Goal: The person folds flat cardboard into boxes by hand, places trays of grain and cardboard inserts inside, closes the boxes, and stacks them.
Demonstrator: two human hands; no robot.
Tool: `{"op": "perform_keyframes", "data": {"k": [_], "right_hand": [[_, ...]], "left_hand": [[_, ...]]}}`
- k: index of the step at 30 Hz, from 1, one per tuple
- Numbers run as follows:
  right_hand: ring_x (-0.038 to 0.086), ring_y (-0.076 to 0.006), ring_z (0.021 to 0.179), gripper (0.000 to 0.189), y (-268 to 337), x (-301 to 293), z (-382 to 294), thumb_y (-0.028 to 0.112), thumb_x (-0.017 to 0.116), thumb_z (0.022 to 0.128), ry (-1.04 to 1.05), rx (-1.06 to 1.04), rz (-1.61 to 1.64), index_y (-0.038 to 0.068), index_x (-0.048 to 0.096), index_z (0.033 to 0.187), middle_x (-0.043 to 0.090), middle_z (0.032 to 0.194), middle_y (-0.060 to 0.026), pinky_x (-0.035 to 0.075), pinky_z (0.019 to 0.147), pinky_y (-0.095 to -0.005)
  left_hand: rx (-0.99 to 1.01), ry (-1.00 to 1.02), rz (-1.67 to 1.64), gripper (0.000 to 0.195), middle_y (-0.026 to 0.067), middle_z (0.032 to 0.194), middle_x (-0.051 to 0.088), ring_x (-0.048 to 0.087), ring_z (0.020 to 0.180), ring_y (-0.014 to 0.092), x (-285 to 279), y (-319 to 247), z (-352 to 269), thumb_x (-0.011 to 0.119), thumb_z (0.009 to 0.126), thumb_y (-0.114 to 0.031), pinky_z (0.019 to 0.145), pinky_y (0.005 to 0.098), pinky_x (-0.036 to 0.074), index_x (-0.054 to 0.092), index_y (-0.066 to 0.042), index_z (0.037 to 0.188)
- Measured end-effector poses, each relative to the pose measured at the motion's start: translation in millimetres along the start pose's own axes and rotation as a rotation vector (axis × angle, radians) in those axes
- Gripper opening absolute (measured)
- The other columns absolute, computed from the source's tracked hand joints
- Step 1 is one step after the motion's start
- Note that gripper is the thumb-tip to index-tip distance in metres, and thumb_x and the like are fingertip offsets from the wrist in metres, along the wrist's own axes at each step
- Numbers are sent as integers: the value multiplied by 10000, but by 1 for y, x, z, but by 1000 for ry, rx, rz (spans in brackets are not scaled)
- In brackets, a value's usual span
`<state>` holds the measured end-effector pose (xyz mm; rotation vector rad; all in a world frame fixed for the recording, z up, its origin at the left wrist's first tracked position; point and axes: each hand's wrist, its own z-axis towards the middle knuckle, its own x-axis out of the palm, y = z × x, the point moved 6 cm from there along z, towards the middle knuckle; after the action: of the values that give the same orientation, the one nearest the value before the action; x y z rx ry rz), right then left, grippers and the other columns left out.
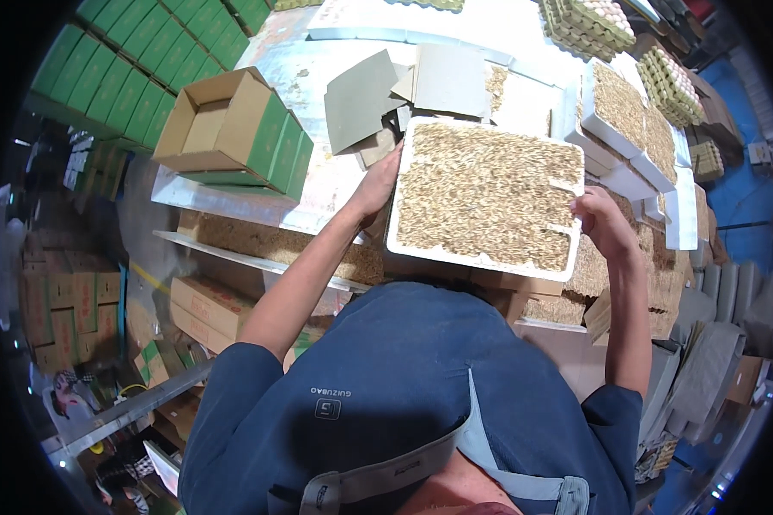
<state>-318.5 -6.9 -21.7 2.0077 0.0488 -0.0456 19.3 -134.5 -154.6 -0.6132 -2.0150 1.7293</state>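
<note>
A white foam tray (483, 259), filled with loose husks that look like rice hulls (483, 193), is held before my chest. My left hand (381, 180) grips its left side, with the fingers partly hidden. On the opposite side, my right hand (596, 209) holds the rim, thumb at the edge. Just beyond the tray lie loose grey cardboard sheets (451, 80) on the table. To the left stands an open cardboard box (212, 122) beside upright green cartons (280, 145).
Stacked green cartons (116, 64) fill the upper left. More husk-filled foam trays (618, 116) stand at right, near egg trays (670, 84) stacked with eggs. Below the table edge are a husk-covered shelf (283, 248) and brown cartons (206, 309). A person (119, 476) is at lower left.
</note>
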Motion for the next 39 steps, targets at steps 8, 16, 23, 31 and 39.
{"op": "perform_keyframes", "data": {"k": [8, 16, 23, 31, 39], "right_hand": [[592, -134, 695, 225, 33, 37, -10, 201, 621, 775, 56, 171, -213, -10, 611, 854, 607, 807, -71, 504, 626, -279], [650, -166, 615, 126, 22, 38, 11, 84, 592, 758, 154, 337, -496, -37, 625, 771, 633, 726, -79, 586, 623, -317], [745, -300, 657, 201, 13, 50, 21, 54, 563, 801, 226, 641, -583, -133, 631, 833, 712, 801, -231, 621, 533, -355], [737, -296, 608, 250, 8, 48, 32, 33, 506, 837, 131, 650, -804, -152, 672, 815, 723, 793, -243, 605, 490, -345], [744, -299, 774, 182, 9, 74, 40, 114, 595, 832, 191, 321, -1582, 16, 749, 843, 740, 878, -190, 592, 720, -381]], "left_hand": [[-69, -41, -87, 659, 184, 1468, 466, 451, 1349, 245, 0, -1, -6, 228, 1085, -507, 1134, 345, 341, 342, -29, 1525], [290, -84, 462, 426, 113, 1217, 624, 581, 1136, 225, 14, -99, 1, 648, 940, -239, 1024, 347, 439, 616, -142, 1353], [280, -62, 784, 307, 92, 1119, 662, 639, 1072, 226, 15, -124, 4, 690, 905, -170, 942, 356, 510, 719, -135, 1209], [628, 330, 1395, 600, 127, 1566, 357, 270, 1483, 295, 85, -135, -4, 622, 918, -475, 1246, 452, 177, 501, -172, 1422], [350, 710, 1474, 947, 176, 1636, 163, 179, 1506, 375, 111, -106, -5, 733, 785, -542, 1190, 635, 211, 283, -256, 1567]]}}
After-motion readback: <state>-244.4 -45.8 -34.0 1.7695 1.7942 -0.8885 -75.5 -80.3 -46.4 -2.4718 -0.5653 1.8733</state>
